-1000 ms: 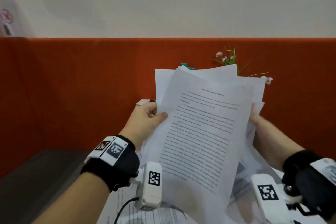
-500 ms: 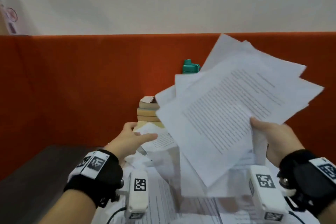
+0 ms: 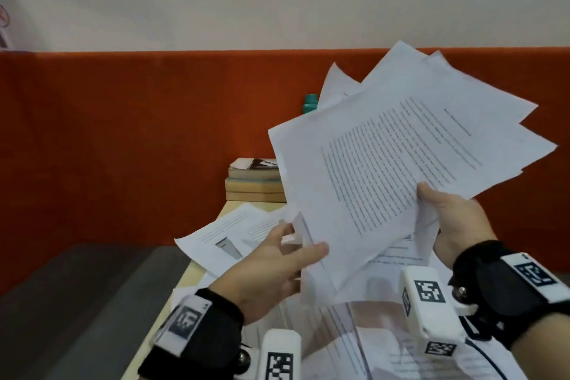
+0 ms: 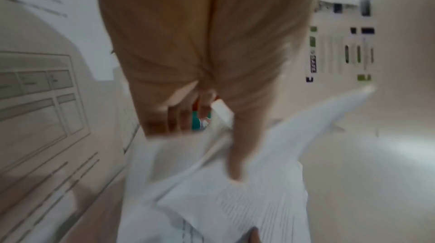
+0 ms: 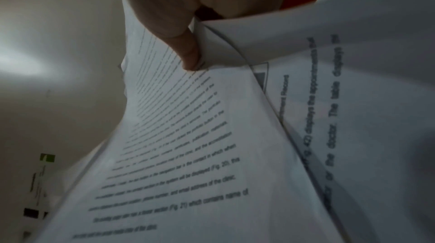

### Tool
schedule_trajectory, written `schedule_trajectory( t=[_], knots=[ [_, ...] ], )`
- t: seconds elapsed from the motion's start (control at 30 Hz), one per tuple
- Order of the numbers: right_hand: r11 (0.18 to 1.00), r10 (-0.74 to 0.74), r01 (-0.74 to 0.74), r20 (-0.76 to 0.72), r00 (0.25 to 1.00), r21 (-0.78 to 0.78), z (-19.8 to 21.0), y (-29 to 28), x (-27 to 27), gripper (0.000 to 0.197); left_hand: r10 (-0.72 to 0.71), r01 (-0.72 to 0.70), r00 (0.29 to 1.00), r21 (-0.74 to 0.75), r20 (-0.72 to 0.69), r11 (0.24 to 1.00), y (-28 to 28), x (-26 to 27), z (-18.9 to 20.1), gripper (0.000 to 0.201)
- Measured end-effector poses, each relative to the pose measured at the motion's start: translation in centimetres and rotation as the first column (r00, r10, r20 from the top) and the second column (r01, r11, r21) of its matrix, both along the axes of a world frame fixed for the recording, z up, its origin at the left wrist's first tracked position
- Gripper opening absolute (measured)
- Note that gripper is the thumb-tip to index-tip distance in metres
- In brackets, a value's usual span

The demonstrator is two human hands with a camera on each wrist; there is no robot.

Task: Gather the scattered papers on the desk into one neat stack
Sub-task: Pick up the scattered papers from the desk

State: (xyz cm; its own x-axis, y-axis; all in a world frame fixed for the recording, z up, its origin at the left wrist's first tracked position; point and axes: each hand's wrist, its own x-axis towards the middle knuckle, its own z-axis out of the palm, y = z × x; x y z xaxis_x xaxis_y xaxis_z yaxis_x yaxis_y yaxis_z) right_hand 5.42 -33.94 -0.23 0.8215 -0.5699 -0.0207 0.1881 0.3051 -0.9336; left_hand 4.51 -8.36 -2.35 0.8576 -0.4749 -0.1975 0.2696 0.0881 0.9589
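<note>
A fanned, uneven bundle of printed papers (image 3: 385, 170) is held up in the air, tilted to the right. My right hand (image 3: 453, 219) pinches its right lower edge, thumb (image 5: 188, 53) on the printed front (image 5: 188, 154) and fingers behind. My left hand (image 3: 277, 265) grips the bundle's lower left corner, thumb lying over the sheets (image 4: 223, 209); the left wrist view is blurred. A loose sheet (image 3: 228, 234) with a small picture lies on the desk behind the left hand. More sheets (image 3: 354, 339) lie spread on the desk below both wrists.
A low stack of books (image 3: 256, 185) stands at the back of the desk against the orange partition (image 3: 138, 133). A teal bottle top (image 3: 310, 103) shows behind the bundle. The desk's left edge (image 3: 185, 281) borders a grey surface (image 3: 77, 287).
The right hand swung the bundle from upright over to the right. The left hand let go, dropped towards the desk, then came back and took the bundle's lower corner.
</note>
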Motion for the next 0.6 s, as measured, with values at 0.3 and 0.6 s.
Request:
schedule_trajectory(
  t=[0.3,0.6],
  knots=[
    [0.991,-0.101,0.1,-0.013,0.995,-0.086,-0.6,0.3,0.7,0.054,0.159,-0.385,0.89,0.52,0.427,0.762,3.0,-1.0,0.6,0.009],
    [0.959,-0.185,0.165,-0.068,0.98,-0.229,-2.0,-0.2,0.5,0.02,0.264,-0.847,0.493,0.388,0.829,0.364,12.2,1.9,12.2,0.019]
  ],
)
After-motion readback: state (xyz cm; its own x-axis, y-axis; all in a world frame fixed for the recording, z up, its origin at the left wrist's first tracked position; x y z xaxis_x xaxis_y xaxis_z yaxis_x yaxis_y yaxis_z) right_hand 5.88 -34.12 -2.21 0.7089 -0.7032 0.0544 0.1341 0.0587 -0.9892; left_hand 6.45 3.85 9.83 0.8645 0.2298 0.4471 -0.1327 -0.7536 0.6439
